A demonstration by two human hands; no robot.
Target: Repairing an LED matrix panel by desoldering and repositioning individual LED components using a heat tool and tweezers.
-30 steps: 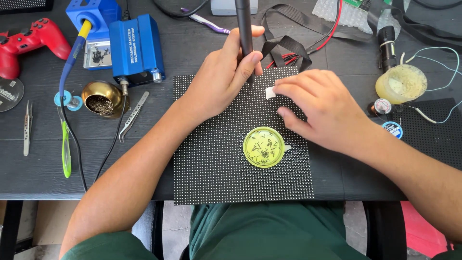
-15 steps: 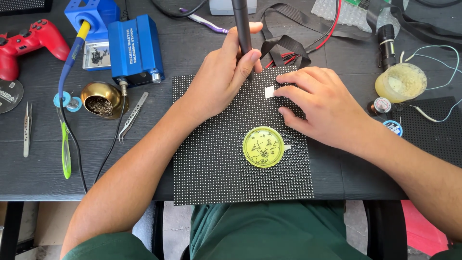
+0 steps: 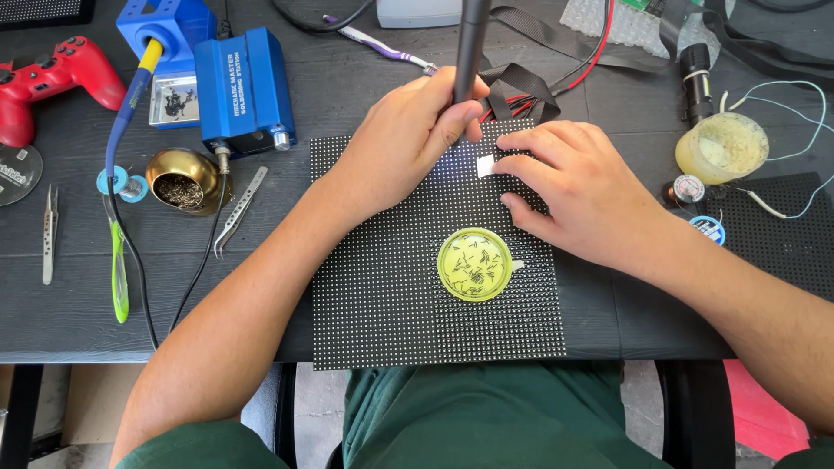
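Near edge: black dotted panel (image 3: 391, 295) lying flat on the dark table (image 3: 78, 295), bearing a round yellow-green lid (image 3: 474, 264) of small dark bits. Beyond it, right hand (image 3: 582, 195), fingers spread flat on the panel, fingertips beside a small white square (image 3: 485, 165). Left hand (image 3: 408, 143), fingers clamped round an upright dark pen-shaped tool (image 3: 469, 48); its tip is hidden behind the fingers. Left: tweezers (image 3: 239, 208), brass bowl (image 3: 180, 180), blue station (image 3: 243, 91). Far right: yellowish jar (image 3: 721, 148).
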